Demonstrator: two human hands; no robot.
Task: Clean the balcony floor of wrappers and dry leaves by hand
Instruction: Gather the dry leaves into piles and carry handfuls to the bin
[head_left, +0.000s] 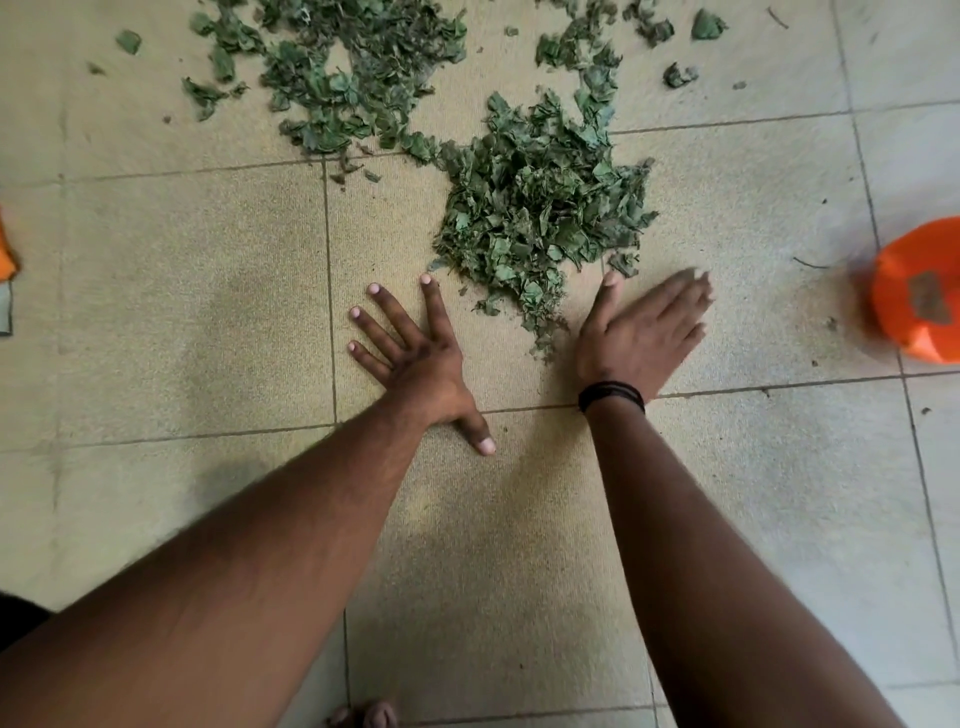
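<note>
Both hands lie flat and hold nothing: left hand (415, 353), blurred right hand (644, 327) beside the leaf pile (540, 208). A hasty sweep could scatter brittle leaves across the tiled floor (182, 286).

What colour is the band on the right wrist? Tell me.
Black thin wristband, seen in the head view.

Bare tile floor (208, 291) lies open left of the leaf pile (540, 218); an orange container (919, 291) stands at right.
</note>
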